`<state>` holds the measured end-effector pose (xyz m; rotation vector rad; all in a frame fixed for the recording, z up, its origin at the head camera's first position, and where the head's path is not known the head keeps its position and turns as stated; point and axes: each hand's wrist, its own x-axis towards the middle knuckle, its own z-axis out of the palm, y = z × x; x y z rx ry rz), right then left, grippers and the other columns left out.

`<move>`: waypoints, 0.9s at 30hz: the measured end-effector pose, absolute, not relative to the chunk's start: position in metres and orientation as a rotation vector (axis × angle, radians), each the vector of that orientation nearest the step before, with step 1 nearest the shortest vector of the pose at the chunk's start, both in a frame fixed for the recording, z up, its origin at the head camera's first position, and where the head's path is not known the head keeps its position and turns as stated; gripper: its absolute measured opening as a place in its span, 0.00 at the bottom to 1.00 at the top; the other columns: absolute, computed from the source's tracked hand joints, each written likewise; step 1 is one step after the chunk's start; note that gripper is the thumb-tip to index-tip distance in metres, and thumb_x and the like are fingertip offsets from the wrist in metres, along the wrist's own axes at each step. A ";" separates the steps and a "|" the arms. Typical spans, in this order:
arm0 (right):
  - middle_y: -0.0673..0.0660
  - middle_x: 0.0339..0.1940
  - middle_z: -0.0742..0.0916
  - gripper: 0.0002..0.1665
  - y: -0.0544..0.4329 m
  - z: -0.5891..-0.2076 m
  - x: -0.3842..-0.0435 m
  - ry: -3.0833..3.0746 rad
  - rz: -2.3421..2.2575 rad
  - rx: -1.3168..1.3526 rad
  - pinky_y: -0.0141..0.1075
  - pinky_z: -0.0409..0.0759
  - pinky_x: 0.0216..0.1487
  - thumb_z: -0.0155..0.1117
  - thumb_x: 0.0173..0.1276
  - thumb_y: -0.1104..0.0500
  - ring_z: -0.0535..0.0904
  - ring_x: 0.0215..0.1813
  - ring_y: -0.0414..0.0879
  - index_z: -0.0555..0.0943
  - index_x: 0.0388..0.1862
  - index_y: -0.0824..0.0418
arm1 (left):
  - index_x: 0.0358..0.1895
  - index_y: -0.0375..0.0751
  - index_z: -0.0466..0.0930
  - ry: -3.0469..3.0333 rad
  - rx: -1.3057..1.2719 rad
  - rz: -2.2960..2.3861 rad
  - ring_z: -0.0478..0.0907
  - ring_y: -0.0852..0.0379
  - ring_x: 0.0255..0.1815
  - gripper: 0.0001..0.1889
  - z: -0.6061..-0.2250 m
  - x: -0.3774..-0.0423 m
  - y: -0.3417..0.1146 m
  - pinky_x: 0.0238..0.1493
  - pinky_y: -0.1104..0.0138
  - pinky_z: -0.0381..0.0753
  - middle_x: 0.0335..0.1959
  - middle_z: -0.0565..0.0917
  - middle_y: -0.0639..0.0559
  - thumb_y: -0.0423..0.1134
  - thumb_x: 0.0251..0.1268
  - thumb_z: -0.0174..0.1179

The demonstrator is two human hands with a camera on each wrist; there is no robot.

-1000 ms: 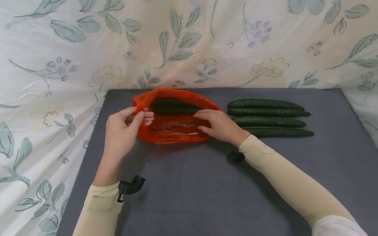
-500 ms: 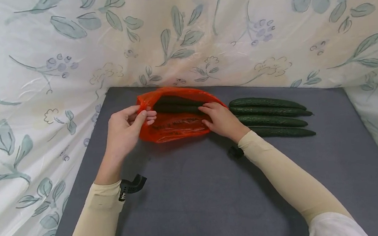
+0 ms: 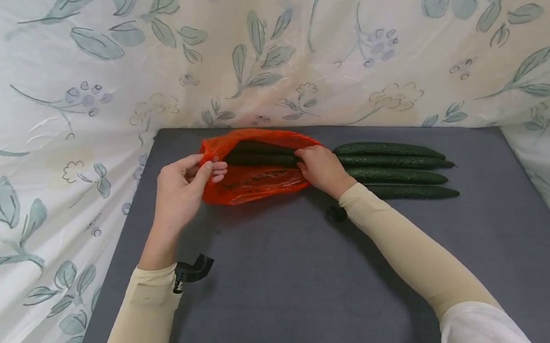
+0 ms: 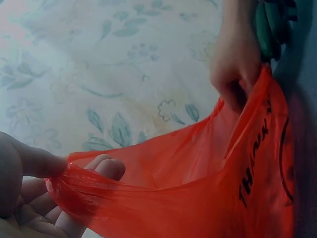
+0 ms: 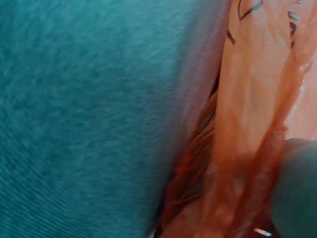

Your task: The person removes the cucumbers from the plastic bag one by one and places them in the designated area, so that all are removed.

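A thin red plastic bag (image 3: pixel 252 191) lies with its mouth held wide, dark printing on its side. Inside it are dark green cucumbers (image 3: pixel 263 160). My left hand (image 3: pixel 182 190) pinches the left end of the bag's rim between thumb and fingers; the left wrist view shows the film bunched there. At the right end of the mouth, my right hand (image 3: pixel 323 169) has curled fingers at the rim, close to the ends of the bagged cucumbers. In the right wrist view, the rim of the bag (image 5: pixel 270 148) runs alongside a finger, and most of the hand is out of sight.
Several more cucumbers (image 3: pixel 398 176) lie side by side on the dark grey table (image 3: pixel 288 283), just right of the bag and partly behind the right hand. A floral sheet (image 3: pixel 290 39) hangs behind the table's back edge.
My right hand has shifted slightly right and up to the bag's right rim, its fingers going from extended inside the mouth to curled. The left hand keeps its pinch.
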<state>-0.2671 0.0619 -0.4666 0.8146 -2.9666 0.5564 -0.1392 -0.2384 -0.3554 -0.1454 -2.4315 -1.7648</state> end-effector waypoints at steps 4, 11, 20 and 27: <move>0.65 0.56 0.91 0.19 0.062 -0.470 -0.269 -2.990 0.508 0.771 0.56 0.86 0.63 0.72 0.73 0.66 0.87 0.56 0.60 0.88 0.62 0.66 | 0.64 0.25 0.83 -2.442 -0.144 -1.764 0.92 0.55 0.43 0.17 -0.357 -0.139 -0.237 0.53 0.68 0.89 0.48 0.92 0.39 0.34 0.83 0.62; 0.64 0.52 0.92 0.17 0.059 -0.472 -0.272 -2.993 0.518 0.728 0.58 0.89 0.56 0.73 0.73 0.66 0.89 0.49 0.62 0.89 0.59 0.63 | 0.64 0.26 0.83 -2.447 -0.149 -1.742 0.92 0.58 0.42 0.17 -0.358 -0.138 -0.238 0.53 0.68 0.89 0.48 0.92 0.40 0.34 0.83 0.62; 0.64 0.52 0.92 0.18 0.057 -0.472 -0.278 -3.042 0.483 0.710 0.59 0.90 0.51 0.72 0.73 0.66 0.89 0.45 0.64 0.90 0.61 0.63 | 0.64 0.26 0.83 -2.447 -0.146 -1.727 0.92 0.47 0.45 0.17 -0.361 -0.138 -0.241 0.54 0.69 0.88 0.48 0.92 0.41 0.35 0.83 0.62; 0.64 0.55 0.91 0.21 0.061 -0.472 -0.272 -2.984 0.552 0.744 0.58 0.88 0.57 0.74 0.74 0.65 0.90 0.50 0.62 0.88 0.65 0.64 | 0.63 0.24 0.83 -2.407 -0.163 -1.767 0.92 0.58 0.42 0.16 -0.358 -0.139 -0.241 0.53 0.68 0.89 0.48 0.92 0.38 0.32 0.83 0.62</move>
